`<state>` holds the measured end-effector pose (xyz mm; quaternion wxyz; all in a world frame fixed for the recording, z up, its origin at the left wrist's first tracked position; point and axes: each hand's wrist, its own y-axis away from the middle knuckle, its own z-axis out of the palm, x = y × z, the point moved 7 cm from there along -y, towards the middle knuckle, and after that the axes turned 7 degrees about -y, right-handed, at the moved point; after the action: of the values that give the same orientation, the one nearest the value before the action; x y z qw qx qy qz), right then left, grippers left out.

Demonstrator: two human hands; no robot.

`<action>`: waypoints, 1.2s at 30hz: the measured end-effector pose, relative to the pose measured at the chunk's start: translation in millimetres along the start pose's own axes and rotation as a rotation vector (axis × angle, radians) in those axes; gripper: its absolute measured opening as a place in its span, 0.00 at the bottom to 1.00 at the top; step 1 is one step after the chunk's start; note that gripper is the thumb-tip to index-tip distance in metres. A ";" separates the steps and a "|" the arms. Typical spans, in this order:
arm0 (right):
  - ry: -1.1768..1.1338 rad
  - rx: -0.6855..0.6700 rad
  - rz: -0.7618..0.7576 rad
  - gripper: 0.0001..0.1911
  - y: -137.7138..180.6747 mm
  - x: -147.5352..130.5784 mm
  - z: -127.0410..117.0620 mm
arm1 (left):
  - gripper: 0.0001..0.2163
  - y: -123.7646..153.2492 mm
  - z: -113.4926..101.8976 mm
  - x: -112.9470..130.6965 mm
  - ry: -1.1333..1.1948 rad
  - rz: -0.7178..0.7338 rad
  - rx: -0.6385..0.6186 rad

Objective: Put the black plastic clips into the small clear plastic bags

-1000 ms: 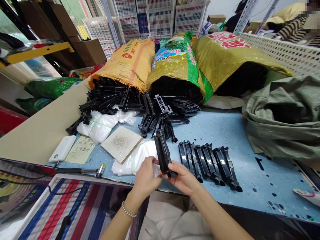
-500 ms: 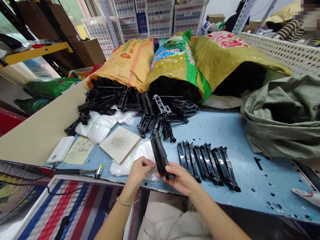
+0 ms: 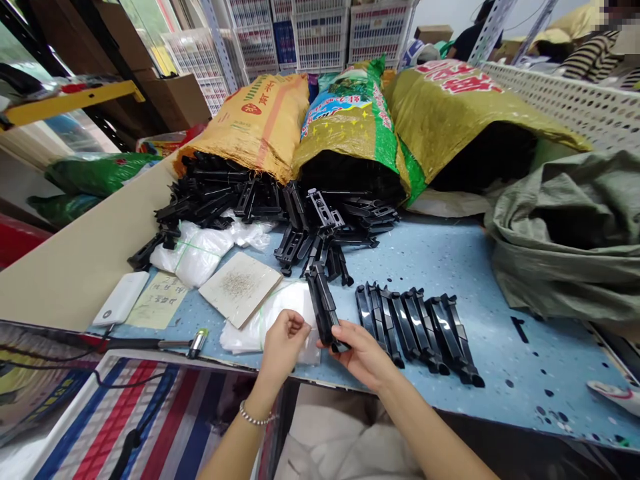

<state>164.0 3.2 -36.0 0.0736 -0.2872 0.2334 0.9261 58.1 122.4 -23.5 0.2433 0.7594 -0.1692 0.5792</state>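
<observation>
My right hand [image 3: 361,355] is closed round the near end of a pair of long black plastic parts [image 3: 323,300], which lie side by side and point away from me. My left hand [image 3: 284,343] is just to the left, thumb and fingers pinched together; what they hold, if anything, I cannot make out. Beneath and behind it lies a stack of clear plastic bags [image 3: 270,320]. To the right, several matching black parts [image 3: 413,327] lie in a slanting row on the blue table [image 3: 435,260].
More black parts [image 3: 210,193] spill from an orange sack [image 3: 255,120] and a green sack [image 3: 345,133]. A square tile [image 3: 240,288], bundled bags [image 3: 195,253], a white power bank [image 3: 121,299] and a hammer [image 3: 197,343] lie leftward. A grey-green sack [image 3: 590,240] stands at right.
The black parts in my right hand have shifted slightly right. My left hand's pinched fingers have risen a little. The row of parts stays as it was.
</observation>
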 end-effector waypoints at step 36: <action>0.875 -0.529 -0.078 0.23 69.8 -0.2 30.0 | 0.25 123.1 -36.3 58.0 -0.769 0.411 -0.509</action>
<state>130.4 -44.0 13.1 -0.0717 -0.6653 -0.0107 0.7431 -21.4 42.9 61.3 0.2215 0.7854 -0.5285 0.2342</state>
